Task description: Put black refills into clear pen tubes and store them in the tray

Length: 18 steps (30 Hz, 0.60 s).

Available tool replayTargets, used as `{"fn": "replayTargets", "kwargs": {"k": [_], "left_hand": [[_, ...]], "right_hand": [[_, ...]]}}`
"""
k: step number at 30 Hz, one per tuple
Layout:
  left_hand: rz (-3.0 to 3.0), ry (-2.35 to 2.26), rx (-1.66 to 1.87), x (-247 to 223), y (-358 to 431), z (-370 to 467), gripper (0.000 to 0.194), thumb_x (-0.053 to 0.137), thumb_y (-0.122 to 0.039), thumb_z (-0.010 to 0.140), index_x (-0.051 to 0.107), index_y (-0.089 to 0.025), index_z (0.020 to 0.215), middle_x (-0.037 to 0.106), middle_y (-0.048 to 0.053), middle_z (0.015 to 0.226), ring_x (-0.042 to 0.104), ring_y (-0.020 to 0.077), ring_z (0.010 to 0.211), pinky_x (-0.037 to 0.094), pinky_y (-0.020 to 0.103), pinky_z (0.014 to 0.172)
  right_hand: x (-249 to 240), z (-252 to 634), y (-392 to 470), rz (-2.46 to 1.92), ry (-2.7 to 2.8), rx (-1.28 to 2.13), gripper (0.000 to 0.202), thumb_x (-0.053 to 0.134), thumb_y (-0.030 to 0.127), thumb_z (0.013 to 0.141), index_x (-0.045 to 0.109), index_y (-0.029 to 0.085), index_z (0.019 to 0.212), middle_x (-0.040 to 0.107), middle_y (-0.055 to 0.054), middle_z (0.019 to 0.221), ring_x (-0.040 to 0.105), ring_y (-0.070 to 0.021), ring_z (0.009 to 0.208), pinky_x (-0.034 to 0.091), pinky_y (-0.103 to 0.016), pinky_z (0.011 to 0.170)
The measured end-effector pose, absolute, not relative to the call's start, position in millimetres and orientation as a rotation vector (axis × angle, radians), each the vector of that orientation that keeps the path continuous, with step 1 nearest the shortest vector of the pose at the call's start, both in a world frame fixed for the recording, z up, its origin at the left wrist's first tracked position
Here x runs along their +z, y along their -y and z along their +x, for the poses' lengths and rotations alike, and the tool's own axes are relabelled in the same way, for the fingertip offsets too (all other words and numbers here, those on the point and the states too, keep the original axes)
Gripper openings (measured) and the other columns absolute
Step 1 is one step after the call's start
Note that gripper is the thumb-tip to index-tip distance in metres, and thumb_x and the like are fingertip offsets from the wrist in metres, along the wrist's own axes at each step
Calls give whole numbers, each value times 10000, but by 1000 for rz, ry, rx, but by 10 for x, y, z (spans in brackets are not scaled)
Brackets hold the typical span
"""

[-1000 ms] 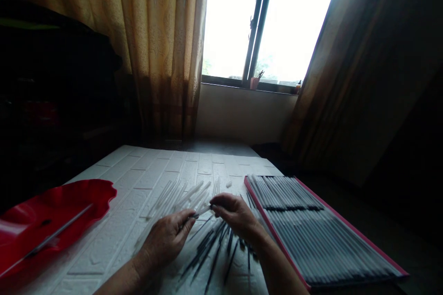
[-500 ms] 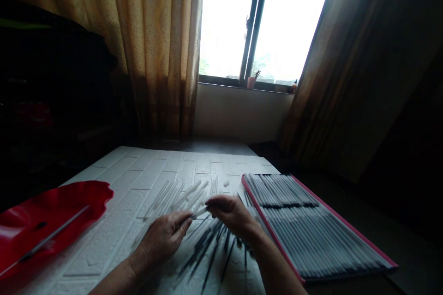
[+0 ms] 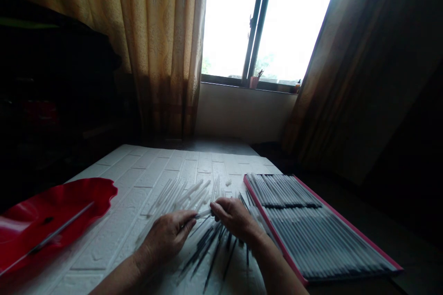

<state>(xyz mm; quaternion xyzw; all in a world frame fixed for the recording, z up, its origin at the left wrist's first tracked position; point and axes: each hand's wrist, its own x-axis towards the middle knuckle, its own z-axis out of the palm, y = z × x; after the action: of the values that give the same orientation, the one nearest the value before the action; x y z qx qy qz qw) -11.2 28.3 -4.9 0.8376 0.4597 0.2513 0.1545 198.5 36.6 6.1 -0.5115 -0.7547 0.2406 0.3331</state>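
Between the fingertips of both hands runs a short, thin whitish tube (image 3: 203, 214). My left hand (image 3: 168, 234) pinches its left end. The right end sits in the closed fingers of my right hand (image 3: 235, 218), so the tip there is hidden. Just below the hands, dark slender sticks (image 3: 202, 245) lie fanned out on the table. Behind them are loose clear plastic tubes (image 3: 168, 196), in a spread of several. A small whitish piece (image 3: 228, 183) rests apart from these, beyond my right hand.
A pink-edged box (image 3: 273, 236) at the right holds two rows of dark sticks in clear sleeves. On the left stands a wavy red dish (image 3: 100, 190) with a long thin rod (image 3: 65, 226) across it. The white table covering (image 3: 114, 166) has a brick pattern.
The whole view has shifted slightly. My hands have drawn a little apart, and more of the whitish tube shows between them. Both keep their hold.
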Motion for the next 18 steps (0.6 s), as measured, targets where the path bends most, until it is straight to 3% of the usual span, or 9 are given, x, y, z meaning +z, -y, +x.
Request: {"fn": "replayTargets", "kwargs": {"k": [5,8,10,13,18], "left_hand": [[2402,-1289,735,-40,-272,-101,360,407,-340,888,695,-210,1060,745,55,1019,692,214,939,506,278,828],[2376,-1312,745,-28,-280,-107,349,412,-345,884,696,-213,1039,755,42,955,702,202,877,511,254,772],[2357,-1338,737,-13,-291,-112,348,407,-343,883,692,-211,1033,758,36,909,704,196,838,510,242,727],[2329,-1357,741,4,-307,-121,343,409,-344,881,690,-209,1024,756,34,910,699,194,844,503,234,716],[2319,-1324,758,-3,-303,-130,327,421,-334,874,687,-214,1023,755,25,916,699,192,848,497,232,733]], "right_hand": [[5,1966,-399,-1359,1914,672,520,408,471,873,589,161,497,503,-2,423,490,-118,439,345,-234,503],[-25,1980,-416,-1328,1882,727,558,340,515,896,605,159,557,541,-10,471,505,-114,450,377,-234,513],[-34,1995,-423,-1260,1843,803,487,346,515,895,640,154,755,619,-23,609,543,-115,503,413,-229,531],[-41,2014,-431,-1074,1725,981,345,530,471,818,586,176,985,646,-27,784,586,-123,599,459,-243,591],[-44,2019,-443,-1003,1684,1048,187,629,343,749,594,180,833,596,5,707,563,-120,604,451,-250,605]]}}
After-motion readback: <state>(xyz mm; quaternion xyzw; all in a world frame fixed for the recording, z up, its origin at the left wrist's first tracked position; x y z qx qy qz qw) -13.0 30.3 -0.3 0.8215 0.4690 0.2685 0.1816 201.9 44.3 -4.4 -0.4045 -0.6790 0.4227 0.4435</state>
